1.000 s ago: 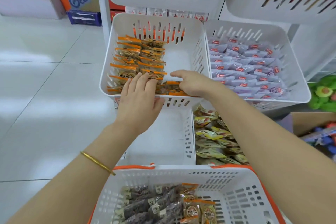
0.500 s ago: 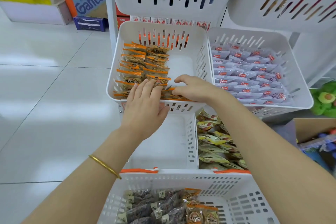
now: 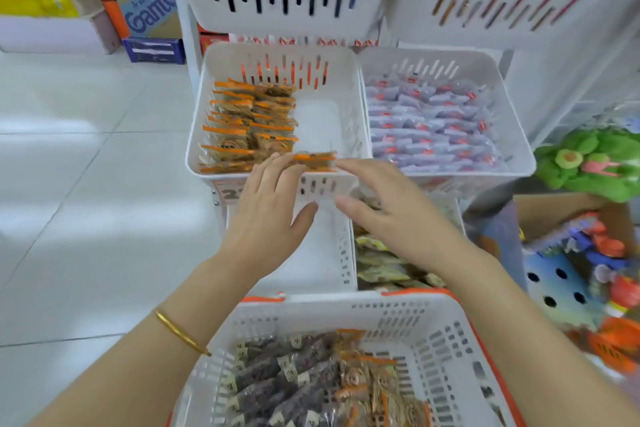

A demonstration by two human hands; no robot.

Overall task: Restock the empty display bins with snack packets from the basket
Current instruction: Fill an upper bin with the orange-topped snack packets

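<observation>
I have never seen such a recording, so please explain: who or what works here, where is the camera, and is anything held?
No machine works here: a person restocks shop bins with bare hands. The one camera sits on the person's head and looks forward and down. The left hand and the right hand are open, fingers straight, at the front of a white bin partly filled with orange-edged packets; neither grips anything. The basket at the bottom holds dark packets. Below the hands, the lower bin shows no packets.
</observation>
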